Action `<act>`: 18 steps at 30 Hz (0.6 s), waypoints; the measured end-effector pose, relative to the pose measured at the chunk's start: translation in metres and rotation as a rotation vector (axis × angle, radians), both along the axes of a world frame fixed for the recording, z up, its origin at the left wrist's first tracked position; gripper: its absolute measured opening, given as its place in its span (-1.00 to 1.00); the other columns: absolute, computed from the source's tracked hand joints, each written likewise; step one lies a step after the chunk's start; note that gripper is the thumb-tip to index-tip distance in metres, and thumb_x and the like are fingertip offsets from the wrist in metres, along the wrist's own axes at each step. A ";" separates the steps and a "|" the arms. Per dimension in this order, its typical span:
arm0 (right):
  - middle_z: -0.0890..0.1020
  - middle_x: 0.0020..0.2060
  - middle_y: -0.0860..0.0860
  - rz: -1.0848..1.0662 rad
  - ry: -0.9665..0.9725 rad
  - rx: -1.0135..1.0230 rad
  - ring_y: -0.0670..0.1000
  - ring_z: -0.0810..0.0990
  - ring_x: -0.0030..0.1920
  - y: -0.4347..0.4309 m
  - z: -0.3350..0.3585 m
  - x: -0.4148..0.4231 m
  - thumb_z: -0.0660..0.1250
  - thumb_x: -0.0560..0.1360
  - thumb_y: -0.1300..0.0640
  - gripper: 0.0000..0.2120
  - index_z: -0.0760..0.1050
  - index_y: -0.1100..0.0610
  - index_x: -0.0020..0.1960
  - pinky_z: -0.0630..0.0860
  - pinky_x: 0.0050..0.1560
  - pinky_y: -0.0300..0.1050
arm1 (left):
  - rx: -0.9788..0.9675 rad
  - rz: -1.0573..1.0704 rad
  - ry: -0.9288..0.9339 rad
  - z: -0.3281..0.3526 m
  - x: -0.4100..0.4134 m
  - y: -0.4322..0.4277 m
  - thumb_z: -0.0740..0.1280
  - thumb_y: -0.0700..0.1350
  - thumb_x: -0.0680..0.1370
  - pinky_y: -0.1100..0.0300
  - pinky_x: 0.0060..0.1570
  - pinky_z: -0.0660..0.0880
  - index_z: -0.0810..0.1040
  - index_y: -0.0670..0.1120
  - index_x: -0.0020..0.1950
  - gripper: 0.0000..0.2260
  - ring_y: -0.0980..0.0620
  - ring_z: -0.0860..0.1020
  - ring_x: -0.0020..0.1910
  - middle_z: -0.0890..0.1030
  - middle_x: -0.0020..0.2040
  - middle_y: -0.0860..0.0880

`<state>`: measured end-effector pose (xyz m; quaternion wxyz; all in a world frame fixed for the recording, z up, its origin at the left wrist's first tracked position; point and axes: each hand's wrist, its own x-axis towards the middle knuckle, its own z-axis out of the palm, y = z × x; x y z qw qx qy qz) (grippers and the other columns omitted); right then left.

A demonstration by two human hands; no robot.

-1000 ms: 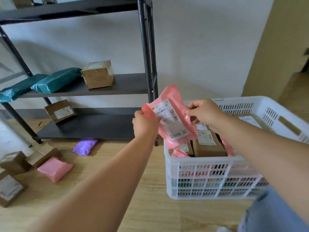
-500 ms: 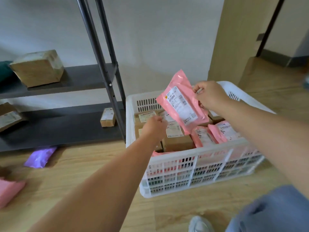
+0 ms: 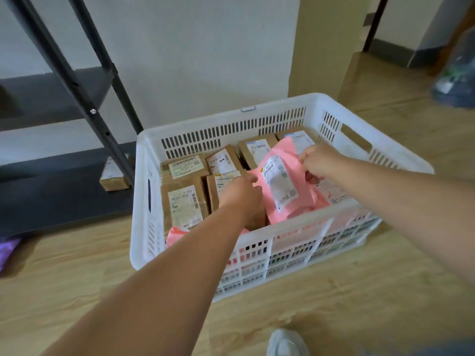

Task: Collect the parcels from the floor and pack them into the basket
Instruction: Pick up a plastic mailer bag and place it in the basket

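Step in hand: You are packing one parcel, the pink plastic mailer bag (image 3: 280,186) with a white shipping label, into the white perforated plastic basket (image 3: 231,122).
Where the parcel is: It is inside the basket's rim, tilted, with the label facing you. Its lower end is down among other pink bags at the near right. Its upper end is raised beside the brown cardboard parcels (image 3: 185,204).
Right hand: Your right hand (image 3: 318,160) pinches the bag's upper right edge, fingers curled on it.
Left hand: Your left hand (image 3: 241,194) is at the bag's left edge, fingers curled and touching it, above a brown parcel. I cannot tell whether it grips the bag or only steadies it.
Basket: It stands on the pale wooden floor (image 3: 334,291) just beside the black metal shelving rack (image 3: 77,80). Brown parcels fill its left and back, and pink bags lie at the right front.
Progress: The basket looks close to full, so the task seems well along. A purple plastic mailer (image 3: 7,250) lies on the floor at the far left, so collecting is probably not finished.
Next move: Lower the bag until it lies settled between the brown parcels and the pink ones, then let go with your hands. The bag looks soft and may fold, so ease it down rather than push. After that, turn left for the purple one.
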<state>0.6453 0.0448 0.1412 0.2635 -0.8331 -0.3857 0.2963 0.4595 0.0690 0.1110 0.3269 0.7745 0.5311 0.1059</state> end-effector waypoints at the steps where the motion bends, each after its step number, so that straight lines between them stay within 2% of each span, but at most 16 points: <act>1: 0.60 -0.11 0.16 0.011 -0.012 -0.050 0.10 0.58 -0.25 -0.001 -0.012 0.002 0.20 0.55 0.33 -0.75 0.53 0.27 0.19 0.55 -0.30 -0.10 | 0.005 -0.019 0.014 -0.005 0.003 0.002 0.15 -0.13 0.64 0.15 0.20 0.41 0.42 0.00 0.42 -0.65 -0.05 0.48 0.30 0.49 0.37 -0.02; 3: 0.64 -0.04 0.16 0.013 -0.089 -0.095 0.15 0.64 -0.13 -0.003 -0.031 0.006 0.20 0.55 0.29 -0.76 0.55 0.26 0.15 0.59 -0.18 -0.06 | 0.046 -0.074 0.047 -0.014 0.008 0.007 0.14 -0.16 0.62 0.11 0.23 0.44 0.44 0.00 0.41 -0.64 -0.07 0.48 0.28 0.50 0.36 -0.04; 5: 0.67 -0.11 0.17 -0.010 -0.148 -0.121 0.14 0.65 -0.18 -0.001 -0.050 0.012 0.19 0.51 0.31 -0.80 0.58 0.25 0.00 0.62 -0.10 0.00 | 0.105 -0.156 0.115 -0.023 0.014 0.012 0.15 -0.20 0.60 0.06 0.24 0.45 0.44 0.02 0.41 -0.61 -0.08 0.47 0.29 0.48 0.37 -0.05; 8: 0.60 -0.30 0.11 0.118 -0.244 -0.221 0.07 0.56 -0.33 -0.003 -0.058 0.011 0.22 0.50 0.34 -0.81 0.49 0.17 -0.25 0.52 -0.27 -0.15 | 0.152 -0.279 0.231 -0.032 0.024 0.018 0.14 -0.21 0.59 -0.01 0.31 0.40 0.40 0.09 0.44 -0.56 -0.08 0.41 0.36 0.41 0.43 -0.04; 10: 0.51 -0.37 0.03 0.251 -0.329 -0.286 0.07 0.51 -0.33 -0.004 -0.060 0.009 0.28 0.48 0.31 -0.77 0.39 0.11 -0.32 0.38 -0.32 -0.19 | 0.215 -0.431 0.399 -0.038 0.033 0.019 0.15 -0.17 0.60 -0.09 0.46 0.20 0.31 0.13 0.49 -0.54 -0.12 0.27 0.47 0.31 0.50 -0.06; 12: 0.54 -0.23 0.05 0.356 -0.465 -0.291 0.13 0.54 -0.16 -0.005 -0.059 0.007 0.34 0.46 0.22 -0.90 0.41 0.13 -0.13 0.37 -0.19 -0.15 | 0.276 -0.566 0.570 -0.044 0.038 0.019 0.16 -0.15 0.61 -0.18 0.49 -0.07 0.17 0.15 0.55 -0.48 -0.11 0.07 0.55 0.15 0.57 -0.04; 14: 0.54 0.00 0.12 0.422 -0.542 -0.284 0.18 0.57 -0.01 -0.003 -0.061 0.012 0.44 0.44 0.13 -0.62 0.38 0.18 0.16 0.43 -0.11 -0.07 | 0.306 -0.638 0.677 -0.050 0.041 0.018 0.19 -0.13 0.61 -0.24 0.47 -0.16 0.05 0.13 0.58 -0.42 -0.08 -0.01 0.57 0.07 0.59 -0.02; 15: 0.51 0.06 0.13 0.437 -0.551 -0.282 0.18 0.57 0.02 -0.002 -0.059 0.012 0.47 0.42 0.10 -0.54 0.37 0.19 0.22 0.46 -0.08 -0.05 | 0.309 -0.651 0.701 -0.052 0.042 0.018 0.18 -0.10 0.62 -0.26 0.46 -0.17 0.01 0.11 0.59 -0.41 -0.08 -0.01 0.57 0.07 0.59 -0.02; 18: 0.58 0.08 0.13 0.526 -0.517 -0.306 0.14 0.60 0.01 0.000 -0.058 0.011 0.50 0.40 0.07 -0.59 0.52 0.20 0.17 0.51 -0.01 -0.05 | 0.288 -0.649 0.705 -0.058 0.041 0.020 0.15 -0.06 0.63 -0.28 0.43 -0.21 -0.02 0.10 0.59 -0.43 -0.07 -0.01 0.57 0.09 0.59 -0.05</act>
